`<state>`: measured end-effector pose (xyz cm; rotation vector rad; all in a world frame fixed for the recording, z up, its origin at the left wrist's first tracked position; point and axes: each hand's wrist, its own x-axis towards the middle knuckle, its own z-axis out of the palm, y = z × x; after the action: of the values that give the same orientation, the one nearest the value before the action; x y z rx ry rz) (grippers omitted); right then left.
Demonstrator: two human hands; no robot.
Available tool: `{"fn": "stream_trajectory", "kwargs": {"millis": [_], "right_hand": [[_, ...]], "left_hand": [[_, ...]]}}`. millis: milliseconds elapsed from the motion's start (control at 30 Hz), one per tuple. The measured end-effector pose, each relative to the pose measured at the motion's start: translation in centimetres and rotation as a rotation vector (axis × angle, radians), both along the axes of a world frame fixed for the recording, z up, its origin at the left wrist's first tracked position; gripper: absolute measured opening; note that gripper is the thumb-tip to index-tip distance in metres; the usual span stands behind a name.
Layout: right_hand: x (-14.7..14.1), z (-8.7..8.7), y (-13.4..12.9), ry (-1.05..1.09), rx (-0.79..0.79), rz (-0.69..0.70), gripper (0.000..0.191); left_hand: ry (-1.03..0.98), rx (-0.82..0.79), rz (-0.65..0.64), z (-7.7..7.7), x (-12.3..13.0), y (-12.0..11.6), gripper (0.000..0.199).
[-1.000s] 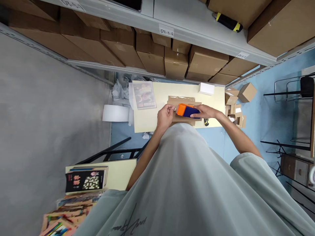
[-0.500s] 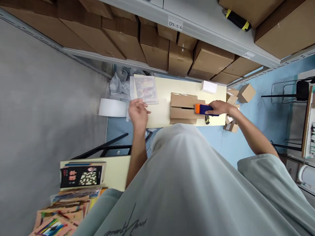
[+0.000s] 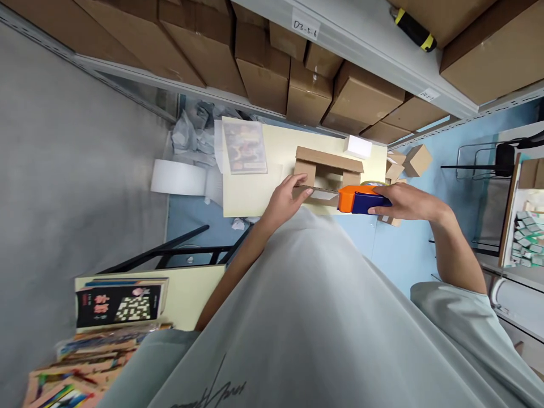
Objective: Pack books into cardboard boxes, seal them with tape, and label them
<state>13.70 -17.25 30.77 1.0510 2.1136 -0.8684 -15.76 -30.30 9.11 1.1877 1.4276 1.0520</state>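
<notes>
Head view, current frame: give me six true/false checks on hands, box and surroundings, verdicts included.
1. The cardboard box is on the table. True.
2. The cardboard box is fully closed. False: its top is open.
3. The left-hand grip is on the white roll. False: it is at the cardboard box's left end.
4. The right-hand grip holds the orange-and-blue tool. True.
5. The small white box is on the floor. False: it is on the table.
6. A black-and-yellow tool lies on the shelf. True.

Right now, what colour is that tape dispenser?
The tape dispenser is orange and dark blue, clearest in the head view.
</notes>
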Motion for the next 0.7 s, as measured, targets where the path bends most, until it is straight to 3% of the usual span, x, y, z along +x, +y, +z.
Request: {"fn": "stream_trajectory", "kwargs": {"millis": [100,233,400,567,700], "right_hand": [[1.0,-0.4,-0.1,-0.039,0.052,0.004,0.053],[2.7,-1.5,-0.3,-0.058,0.128,-0.012,0.053],[4.5,-0.6,-1.1,-0.082,0.182,-0.077,0.051],[3.7,1.8,-2.0,-0.021,0.117,-0.129,0.051],[2.0,3.1,-2.4,0.041,0.055,-0.128,0.055]], "left_hand": [[0.112,-0.026,0.008,-1.6,0.4,0.8,0.035],[0.168,-0.071,-0.014,-4.1,1.3,1.5,0.039],[0.184,-0.066,0.149,-6.1,1.8,1.2,0.043],[0.385,-0.022,0.266,-5.2,1.5,1.8,0.050],[0.359,-0.093,0.165,-3.1,2.3,2.8,0.034]]}}
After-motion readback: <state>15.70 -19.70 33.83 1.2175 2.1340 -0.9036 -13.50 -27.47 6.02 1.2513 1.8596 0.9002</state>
